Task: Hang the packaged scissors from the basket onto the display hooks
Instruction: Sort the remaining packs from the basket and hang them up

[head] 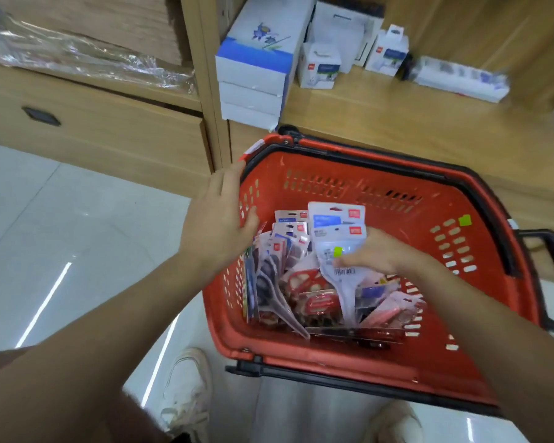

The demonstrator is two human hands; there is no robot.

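Inside red basket, right grip pinches scissors pack; left grip spread at rim; white boxes shelved behind.

The basket is orange-red with black rim and handles, and its walls are pierced by rows of small slots. A lime-green sticker sits on its inner wall. The scissors packets inside are mostly white or clear, each with a small red square logo at the top. Some show red handles, some dark grey, one pink. The rear packet carries a blue band. The front packet is white with a green sticker and a black barcode.

The shelves are pale wood grain. The stacked boxes are white with a blue band and a blue flower drawing. The floor is glossy pale grey tile streaked with white light. The shoes are off-white.
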